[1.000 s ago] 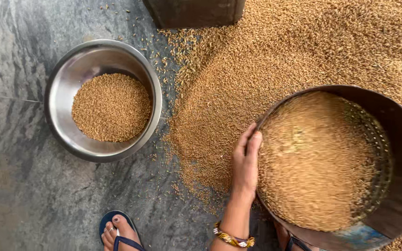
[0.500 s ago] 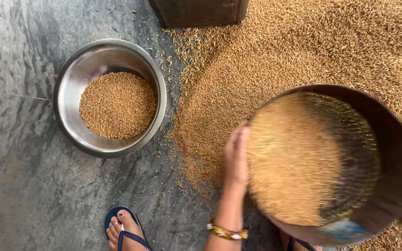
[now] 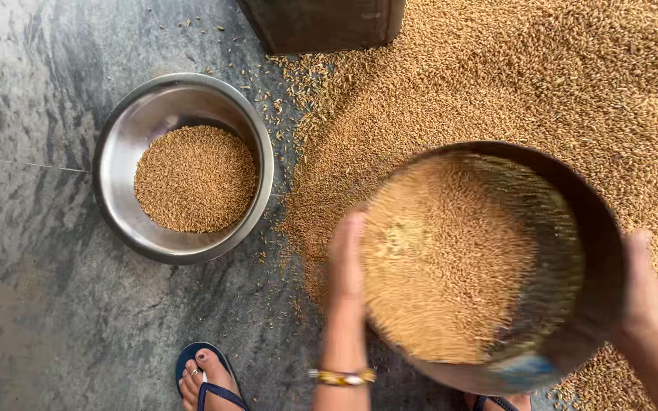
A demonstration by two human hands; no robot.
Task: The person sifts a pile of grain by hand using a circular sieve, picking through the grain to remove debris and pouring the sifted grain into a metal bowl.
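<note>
both hands hold a round metal sieve (image 3: 595, 228) of grain (image 3: 443, 259) above the grain heap (image 3: 535, 76) on the floor: left hand (image 3: 346, 259) and right hand (image 3: 640, 285) each grip opposite rims, steadying it level. a steel bowl (image 3: 116, 122) sits apart to the left.

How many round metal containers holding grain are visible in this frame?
2. A shiny round steel bowl sits on the grey stone floor at left; a dark round metal sieve is held between left hand and right hand at right.

Home floor: grey stone (image 3: 39, 228) under heaped grain (image 3: 573, 84).
</note>
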